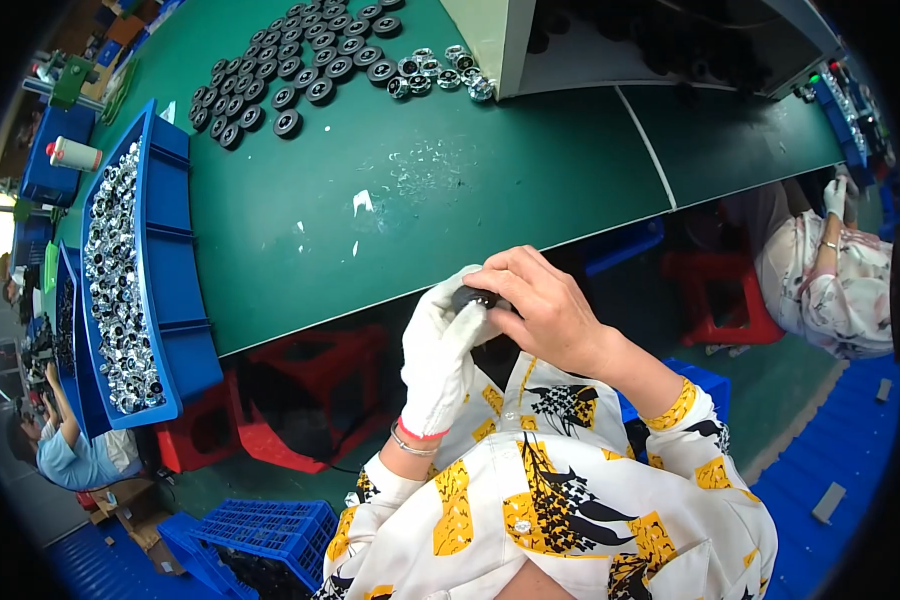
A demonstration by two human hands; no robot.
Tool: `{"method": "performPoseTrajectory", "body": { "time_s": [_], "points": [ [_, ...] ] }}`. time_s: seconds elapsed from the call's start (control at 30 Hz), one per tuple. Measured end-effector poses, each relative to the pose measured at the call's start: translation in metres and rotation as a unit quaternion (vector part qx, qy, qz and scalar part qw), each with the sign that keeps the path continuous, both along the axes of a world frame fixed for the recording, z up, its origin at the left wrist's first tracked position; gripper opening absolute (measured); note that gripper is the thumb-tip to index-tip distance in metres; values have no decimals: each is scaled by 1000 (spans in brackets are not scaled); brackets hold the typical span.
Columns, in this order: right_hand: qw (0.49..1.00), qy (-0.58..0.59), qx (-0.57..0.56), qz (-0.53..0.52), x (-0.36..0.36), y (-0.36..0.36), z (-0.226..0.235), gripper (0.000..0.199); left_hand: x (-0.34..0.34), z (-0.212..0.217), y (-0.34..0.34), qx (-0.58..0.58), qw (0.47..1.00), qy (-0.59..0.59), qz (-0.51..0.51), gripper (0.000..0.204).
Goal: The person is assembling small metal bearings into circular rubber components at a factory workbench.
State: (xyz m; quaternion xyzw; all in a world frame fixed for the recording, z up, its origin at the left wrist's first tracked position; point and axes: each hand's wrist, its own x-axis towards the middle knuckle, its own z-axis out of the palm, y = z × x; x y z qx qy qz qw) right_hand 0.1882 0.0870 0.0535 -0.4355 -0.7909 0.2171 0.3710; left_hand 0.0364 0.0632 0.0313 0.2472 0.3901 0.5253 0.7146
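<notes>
In front of my body, just off the table's near edge, both hands meet around a small round black part [473, 297]. My left hand [440, 350], in a white glove, is closed on it from the left. My bare right hand [548, 312] curls over its top and right side, fingers and thumb pressed against it. Much of the part is hidden by the fingers, so its exact kind does not show. Farther off on the green table [450, 215] lie several black wheel-like discs [288, 123] and a cluster of shiny chrome pieces [420, 75].
A blue bin [175, 290] full of chrome pieces stands at the table's left. A pale cabinet [510, 50] sits at the back. Below are red stools [290, 430] and a blue crate [270, 530]. Other people [830, 270] sit at right and far left.
</notes>
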Motion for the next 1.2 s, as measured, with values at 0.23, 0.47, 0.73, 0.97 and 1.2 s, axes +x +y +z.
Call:
{"method": "performPoseTrajectory", "body": {
  "time_s": [0.23, 0.47, 0.73, 0.97, 1.2],
  "points": [
    [999, 17, -9, 37, 3, 4, 2, 36, -2, 24, 4, 32, 950, 306, -61, 35],
    [999, 0, 39, 17, -4, -7, -10, 36, -3, 7, 1, 67, 967, 247, -5, 30],
    [974, 123, -188, 39, 12, 0, -5, 43, -12, -1, 3, -49, 997, 12, -54, 35],
    [999, 19, -46, -5, 6, -4, -8, 52, -5, -3, -3, -92, 992, -63, -52, 34],
    [999, 25, -35, 33, -1, -8, -10, 50, -6, 0, 0, 20, 987, 152, -45, 34]
  ]
}}
